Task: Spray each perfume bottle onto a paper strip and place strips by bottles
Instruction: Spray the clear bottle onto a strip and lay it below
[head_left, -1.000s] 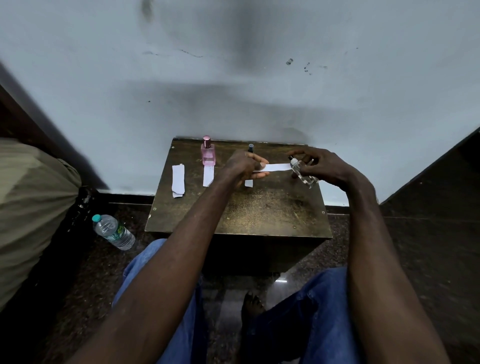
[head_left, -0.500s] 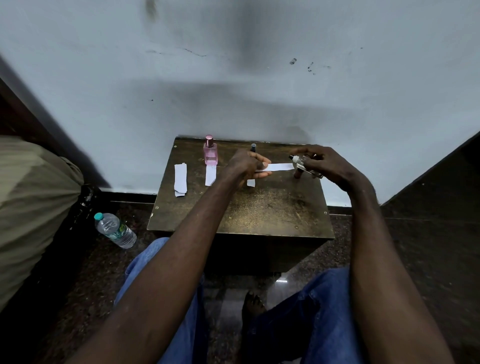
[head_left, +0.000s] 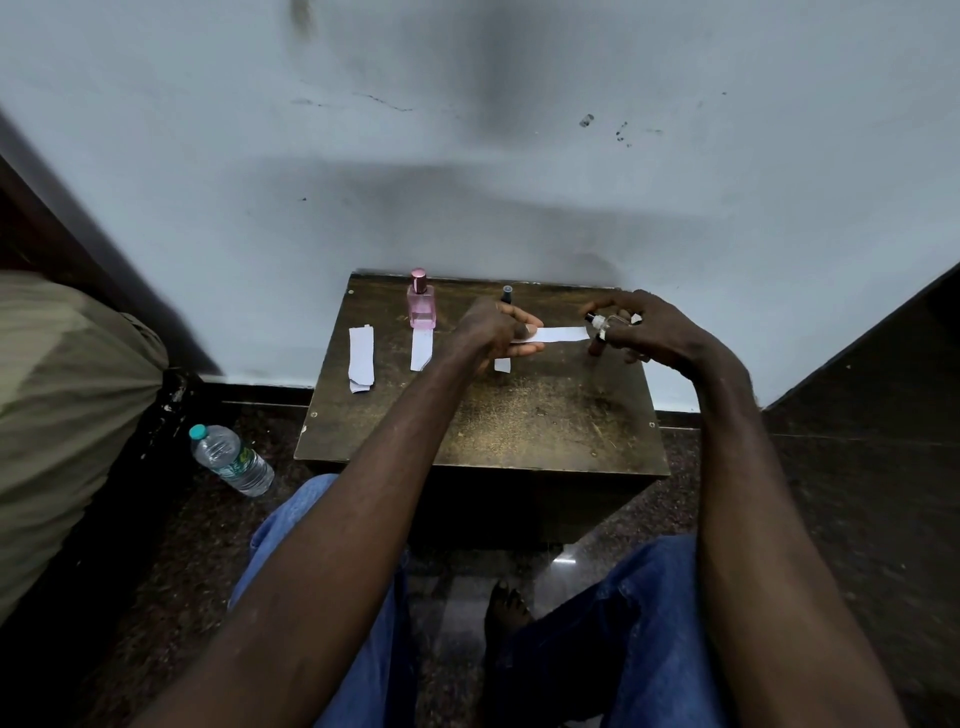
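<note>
Two bottles look finished: the pink bottle (head_left: 421, 305) at eleven o'clock and the dark bottle (head_left: 506, 294) at twelve each have a strip before them. Left hand (head_left: 493, 332) pinches a paper strip (head_left: 558, 334); right hand (head_left: 649, 332) clamps the third bottle (head_left: 598, 332), at one o'clock over the worktop (head_left: 519, 415). Spare strips (head_left: 361, 356) lie at ten.

Three perfume bottles (head_left: 421, 306), four paper strips (head_left: 555, 334), one water bottle (head_left: 232, 460).

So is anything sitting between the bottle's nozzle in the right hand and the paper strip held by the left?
Nothing visible. The small bottle in the right hand sits at the free end of the paper strip pinched by the left hand.
</note>
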